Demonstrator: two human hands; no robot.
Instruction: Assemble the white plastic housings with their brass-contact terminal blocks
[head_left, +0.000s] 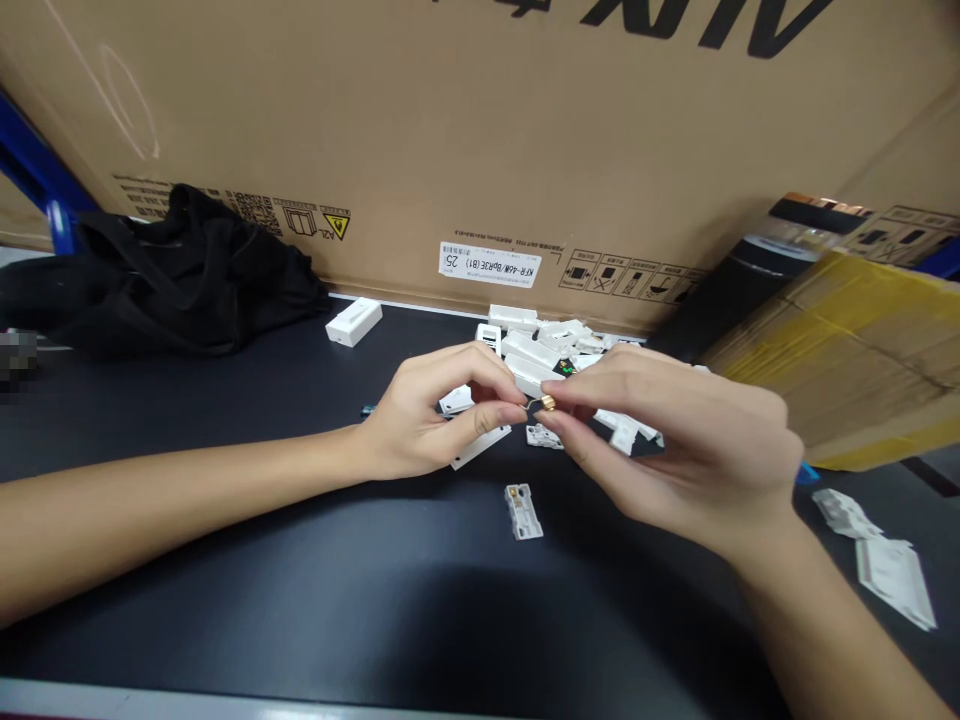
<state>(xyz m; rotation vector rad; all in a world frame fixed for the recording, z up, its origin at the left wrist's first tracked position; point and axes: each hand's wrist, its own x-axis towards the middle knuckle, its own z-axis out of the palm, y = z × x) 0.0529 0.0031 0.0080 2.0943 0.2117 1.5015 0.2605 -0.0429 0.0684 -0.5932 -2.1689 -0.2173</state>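
My left hand point(439, 415) pinches the end of a thin, bent metal wire point(532, 403) between thumb and forefinger. Thumb and forefinger of my right hand point(675, 445) close on a small brass-coloured metal piece point(548, 403). The two small parts meet in the gap between my fingertips; whether they are joined I cannot tell. Below them on the dark table lies a small white plastic part point(528, 518) with a brass-coloured contact at its upper end. Behind my hands is a pile of white plastic pieces point(529, 345), partly hidden by my fingers.
A large cardboard box point(375, 120) stands along the back of the table point(300, 600). At the left lie a black cloth point(202, 280) and a small white case point(355, 322). To the right are a black cylinder point(742, 275), a taped carton point(847, 350) and white plastic pieces point(892, 575).
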